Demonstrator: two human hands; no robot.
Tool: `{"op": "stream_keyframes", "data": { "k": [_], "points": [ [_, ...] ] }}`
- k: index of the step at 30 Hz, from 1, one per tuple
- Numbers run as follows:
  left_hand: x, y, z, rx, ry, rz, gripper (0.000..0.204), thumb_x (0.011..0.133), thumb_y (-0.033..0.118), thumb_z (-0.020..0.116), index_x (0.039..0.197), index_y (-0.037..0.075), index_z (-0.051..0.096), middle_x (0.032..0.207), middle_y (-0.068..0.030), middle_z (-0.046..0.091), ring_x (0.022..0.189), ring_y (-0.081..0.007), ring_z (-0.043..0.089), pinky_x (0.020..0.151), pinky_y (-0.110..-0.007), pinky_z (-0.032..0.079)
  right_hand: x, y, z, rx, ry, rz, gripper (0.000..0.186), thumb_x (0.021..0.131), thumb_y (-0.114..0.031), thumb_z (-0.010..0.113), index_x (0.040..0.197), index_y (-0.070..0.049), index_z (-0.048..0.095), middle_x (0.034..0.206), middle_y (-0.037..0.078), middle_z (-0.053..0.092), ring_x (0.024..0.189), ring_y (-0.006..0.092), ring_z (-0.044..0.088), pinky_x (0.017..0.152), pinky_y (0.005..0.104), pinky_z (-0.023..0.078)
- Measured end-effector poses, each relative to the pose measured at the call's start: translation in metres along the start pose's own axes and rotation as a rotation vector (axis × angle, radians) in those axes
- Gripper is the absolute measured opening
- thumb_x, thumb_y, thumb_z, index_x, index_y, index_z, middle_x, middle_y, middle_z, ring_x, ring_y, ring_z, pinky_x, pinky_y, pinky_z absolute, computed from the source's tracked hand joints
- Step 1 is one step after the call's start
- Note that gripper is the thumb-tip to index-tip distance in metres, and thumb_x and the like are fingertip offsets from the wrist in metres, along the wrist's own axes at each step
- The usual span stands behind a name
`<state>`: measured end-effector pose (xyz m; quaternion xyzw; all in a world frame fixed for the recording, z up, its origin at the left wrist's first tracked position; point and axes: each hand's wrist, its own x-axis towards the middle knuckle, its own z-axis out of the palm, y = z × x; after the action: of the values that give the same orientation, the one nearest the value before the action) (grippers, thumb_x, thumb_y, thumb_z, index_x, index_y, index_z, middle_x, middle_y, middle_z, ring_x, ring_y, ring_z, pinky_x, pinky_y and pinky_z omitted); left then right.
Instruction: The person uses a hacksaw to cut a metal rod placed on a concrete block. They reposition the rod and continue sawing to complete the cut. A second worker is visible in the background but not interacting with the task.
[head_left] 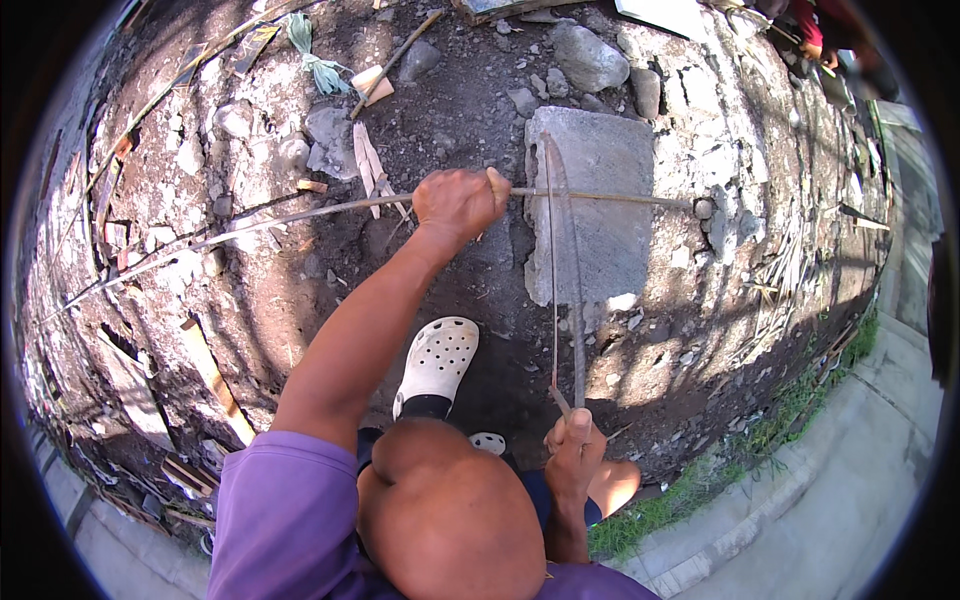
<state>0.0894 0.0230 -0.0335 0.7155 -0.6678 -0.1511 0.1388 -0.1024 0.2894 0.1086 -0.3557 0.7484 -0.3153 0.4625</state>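
Observation:
My left hand (460, 207) is closed in a fist around a long thin rod (300, 215), which runs from the far left across to the right. Its right part lies over a flat grey concrete slab (615, 255). My right hand (573, 450) grips the handle of a hacksaw (578, 340) with a slim bowed frame and a narrow reddish blade. The saw points away from me and crosses the rod above the slab's left side. Whether the blade touches the rod I cannot tell.
Rocks (590, 57), wood scraps (215, 380) and a green plastic strip bundle (315, 55) lie on the dirt. A small stone (704, 208) sits by the rod's right end. Another person's hand (812, 50) shows at top right. A concrete curb (720, 550) edges the lower right.

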Motion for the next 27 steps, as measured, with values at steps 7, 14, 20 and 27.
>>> {"op": "stream_keyframes", "data": {
  "k": [7, 14, 20, 27],
  "points": [
    [0.003, 0.005, -0.009, 0.031, -0.149, -0.055, 0.054, 0.1, 0.04, 0.043, 0.078, 0.008, 0.081, 0.082, -0.0202, 0.076, 0.079, -0.0402, 0.076, 0.077, -0.05, 0.06, 0.086, -0.02, 0.044, -0.052, 0.014, -0.052, 0.068, 0.113, -0.052, 0.041, 0.073, 0.001, 0.053, 0.062, 0.003, 0.045, 0.061, 0.0135, 0.041, 0.056, 0.0372, 0.036],
    [0.003, 0.007, -0.012, 0.032, -0.162, -0.072, 0.053, 0.099, 0.041, 0.044, 0.08, 0.009, 0.081, 0.086, -0.0204, 0.077, 0.081, -0.0391, 0.076, 0.082, -0.048, 0.06, 0.127, -0.028, 0.069, -0.126, 0.005, -0.07, 0.073, 0.112, -0.056, 0.041, 0.08, 0.007, 0.059, 0.064, 0.012, 0.049, 0.064, 0.0207, 0.045, 0.061, 0.0435, 0.04],
    [0.003, 0.005, -0.013, 0.024, -0.151, -0.054, 0.053, 0.099, 0.041, 0.044, 0.079, 0.009, 0.081, 0.085, -0.0197, 0.077, 0.082, -0.0374, 0.077, 0.082, -0.047, 0.06, 0.128, -0.029, 0.079, -0.304, 0.037, -0.074, 0.073, 0.111, -0.055, 0.041, 0.09, 0.01, 0.066, 0.071, 0.025, 0.06, 0.065, 0.0345, 0.051, 0.068, 0.0506, 0.044],
    [0.003, 0.001, -0.008, -0.037, -0.092, -0.01, 0.053, 0.099, 0.041, 0.045, 0.075, 0.007, 0.079, 0.078, -0.0223, 0.075, 0.075, -0.0424, 0.074, 0.075, -0.052, 0.06, 0.126, -0.026, 0.079, -0.234, 0.068, -0.163, 0.079, 0.11, -0.064, 0.036, 0.067, 0.0, 0.047, 0.056, 0.004, 0.04, 0.057, 0.0149, 0.042, 0.054, 0.041, 0.034]
  ]
}}
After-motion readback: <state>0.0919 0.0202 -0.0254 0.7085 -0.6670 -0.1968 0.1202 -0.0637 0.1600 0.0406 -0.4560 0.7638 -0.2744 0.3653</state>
